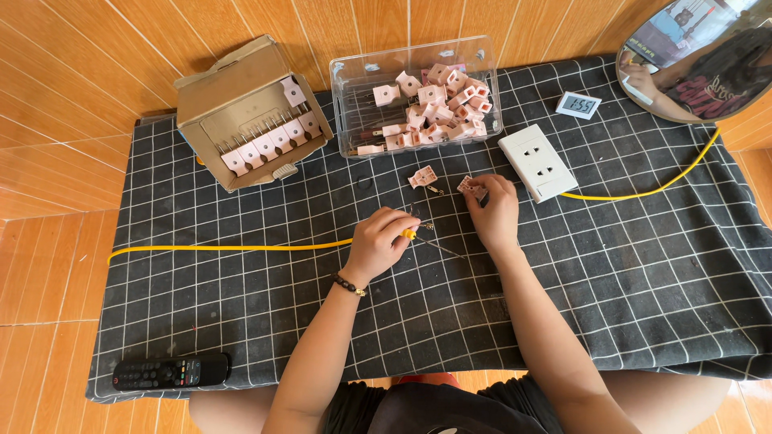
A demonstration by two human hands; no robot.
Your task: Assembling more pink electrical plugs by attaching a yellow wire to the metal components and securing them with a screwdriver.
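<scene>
My left hand (380, 241) is closed around a small screwdriver (420, 238) with a yellow handle, its thin metal shaft pointing right across the mat. My right hand (494, 210) rests on the mat with its fingertips on a small pink plastic part (468, 186). Another pink part (422, 177) lies loose just left of it, with a tiny metal piece (435, 190) beside it. Both hands work over a black cloth mat (241, 297) with a white grid.
A clear plastic bin (346, 96) holds several pink parts. A cardboard box (217, 88) at the back left has more pink parts lined up. A white socket block (537, 161) with a yellow cable (225, 247), a small digital display (578, 104), a round mirror (700, 56) and a black remote (170, 371) surround the hands.
</scene>
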